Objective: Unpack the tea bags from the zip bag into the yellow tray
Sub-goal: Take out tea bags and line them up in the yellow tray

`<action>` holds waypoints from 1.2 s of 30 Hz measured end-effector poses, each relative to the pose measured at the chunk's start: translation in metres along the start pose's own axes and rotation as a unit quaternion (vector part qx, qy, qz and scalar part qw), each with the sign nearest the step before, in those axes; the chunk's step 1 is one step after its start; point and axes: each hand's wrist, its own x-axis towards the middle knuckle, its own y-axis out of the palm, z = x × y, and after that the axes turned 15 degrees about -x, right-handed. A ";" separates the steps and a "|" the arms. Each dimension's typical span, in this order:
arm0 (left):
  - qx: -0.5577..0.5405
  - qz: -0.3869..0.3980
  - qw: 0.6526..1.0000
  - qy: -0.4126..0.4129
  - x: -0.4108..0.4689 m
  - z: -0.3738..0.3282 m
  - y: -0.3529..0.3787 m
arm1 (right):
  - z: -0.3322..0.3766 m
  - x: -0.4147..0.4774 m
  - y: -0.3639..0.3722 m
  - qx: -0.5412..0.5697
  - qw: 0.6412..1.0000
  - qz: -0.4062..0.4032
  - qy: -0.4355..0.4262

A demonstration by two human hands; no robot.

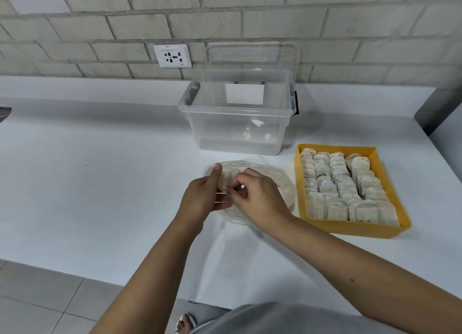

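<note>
Near the desk's [100,183] middle, 1 clear zip bag [283,183] is lying flat, just left of 1 yellow tray [350,228] & close to its left wall. Tea bags [340,183] are filling the tray, standing on edge in approx 4 rows. They're overlapping too much for an exact count. Pale shapes are showing thru the zip bag's plastic; what & how many can't be told.

Both hands are working at the bag's left edge. Left hand [203,198] is gripping that edge w/ thumb pointing up along the plastic & fingers reaching out straight beneath, pinching the film btwn them. Right hand [257,198] is lying over the bag w/ fingers curled tight, thumb & forefinger pinching the plastic right beside the left hand's fingers.

Behind the bag, 1 clear plastic box [237,131] is standing open, w/ 1 lid [252,56] leaning upright against the brick wall. 1 wall socket [172,56] is sitting left of the lid.
</note>
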 end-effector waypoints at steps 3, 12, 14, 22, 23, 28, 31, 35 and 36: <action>0.013 0.013 1.000 0.022 -0.004 0.009 -0.002 | -0.002 0.000 0.001 0.059 0.998 0.011 0.018; 0.040 -0.098 0.992 0.064 -0.004 0.001 -0.017 | -0.025 0.025 0.010 -0.103 0.981 0.162 0.027; 0.036 -0.111 0.991 0.070 -0.006 -0.004 -0.020 | -0.024 0.032 0.018 -0.153 0.968 0.200 -0.013; 0.035 -0.107 0.991 0.068 -0.016 0.002 -0.017 | -0.017 0.048 0.034 -0.335 0.918 0.175 -0.121; 0.035 -0.106 0.991 0.066 -0.017 0.003 -0.017 | -0.017 0.049 0.033 -0.342 0.914 0.174 -0.134; 0.029 -0.113 0.991 0.060 -0.022 -0.001 -0.018 | -0.016 0.046 0.022 -0.359 0.905 0.164 -0.162; 0.025 -0.120 0.991 0.054 -0.024 -0.004 -0.019 | -0.013 0.040 0.009 -0.353 0.915 0.123 -0.152; 0.020 -0.116 0.992 0.045 -0.028 -0.009 -0.016 | -0.019 0.025 -0.022 -0.213 0.970 0.061 -0.101; 0.018 -0.105 0.994 0.038 -0.029 -0.010 -0.013 | -0.020 0.019 -0.035 -0.163 0.981 0.027 -0.099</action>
